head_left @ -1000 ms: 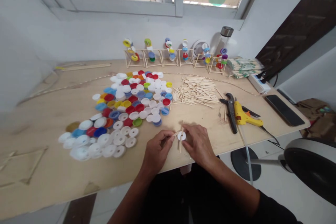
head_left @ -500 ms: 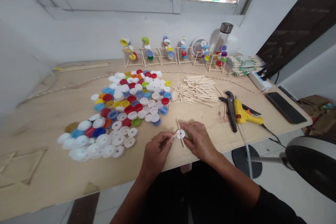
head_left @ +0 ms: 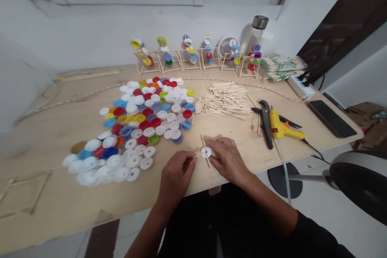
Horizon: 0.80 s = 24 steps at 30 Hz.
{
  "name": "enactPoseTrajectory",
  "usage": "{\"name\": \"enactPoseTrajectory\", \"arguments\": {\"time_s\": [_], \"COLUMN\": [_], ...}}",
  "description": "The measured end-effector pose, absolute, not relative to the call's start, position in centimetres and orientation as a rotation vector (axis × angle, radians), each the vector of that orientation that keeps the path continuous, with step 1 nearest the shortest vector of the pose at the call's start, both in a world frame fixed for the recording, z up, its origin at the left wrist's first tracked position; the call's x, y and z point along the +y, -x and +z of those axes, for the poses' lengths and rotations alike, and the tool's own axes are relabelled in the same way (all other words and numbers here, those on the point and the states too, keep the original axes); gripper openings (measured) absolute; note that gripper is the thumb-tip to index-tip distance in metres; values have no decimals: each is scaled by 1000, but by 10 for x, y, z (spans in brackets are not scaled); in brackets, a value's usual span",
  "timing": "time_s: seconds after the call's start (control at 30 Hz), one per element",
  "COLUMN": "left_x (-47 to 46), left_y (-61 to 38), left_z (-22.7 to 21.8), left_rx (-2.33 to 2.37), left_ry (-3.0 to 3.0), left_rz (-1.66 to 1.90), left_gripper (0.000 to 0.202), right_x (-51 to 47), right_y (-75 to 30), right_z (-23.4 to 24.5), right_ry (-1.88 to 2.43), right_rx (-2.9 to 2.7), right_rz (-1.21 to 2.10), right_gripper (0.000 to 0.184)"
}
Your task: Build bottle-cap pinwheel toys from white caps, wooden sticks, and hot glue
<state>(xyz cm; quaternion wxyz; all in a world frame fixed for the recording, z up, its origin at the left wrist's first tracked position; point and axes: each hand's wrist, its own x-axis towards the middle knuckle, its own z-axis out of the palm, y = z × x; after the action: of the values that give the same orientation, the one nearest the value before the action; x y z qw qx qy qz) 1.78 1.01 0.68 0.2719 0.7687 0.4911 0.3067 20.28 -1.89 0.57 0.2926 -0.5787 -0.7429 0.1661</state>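
Near the table's front edge lies a small white disc (head_left: 204, 153) with a dark hole in its middle. A thin wooden stick (head_left: 209, 164) crosses over it, reaching past both sides. My right hand (head_left: 227, 160) is closed around the disc's right side, thumb and fingers at the disc and stick. To the left, my left hand (head_left: 177, 174) pinches a second thin stick (head_left: 195, 155), whose tip points at the disc's left edge. Whether that tip touches the disc, I cannot tell.
Left lie many coloured bottle caps (head_left: 148, 123); behind my hands, a stick pile (head_left: 226, 98). Right are black-handled cutters (head_left: 266, 125), a yellow glue gun (head_left: 279, 127) and a phone (head_left: 332, 119). Several stick frames with caps (head_left: 190, 60) line the wall, near a bottle (head_left: 256, 34).
The camera view has shifted a little. My left fingertips have drawn slightly left from the disc, the stick still between them. My right hand keeps its place at the disc.
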Motion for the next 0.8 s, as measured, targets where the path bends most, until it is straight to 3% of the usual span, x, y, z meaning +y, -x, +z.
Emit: {"name": "enactPoseTrajectory", "arguments": {"time_s": [0.8], "left_x": [24], "left_y": [-13], "left_z": [14], "left_rx": [1249], "left_ry": [-2149], "left_rz": [607], "left_gripper": [17], "right_x": [-19], "right_y": [-203], "right_z": [5], "right_ry": [1526], "right_rx": [-1987], "right_rz": [447], "right_gripper": [40]}}
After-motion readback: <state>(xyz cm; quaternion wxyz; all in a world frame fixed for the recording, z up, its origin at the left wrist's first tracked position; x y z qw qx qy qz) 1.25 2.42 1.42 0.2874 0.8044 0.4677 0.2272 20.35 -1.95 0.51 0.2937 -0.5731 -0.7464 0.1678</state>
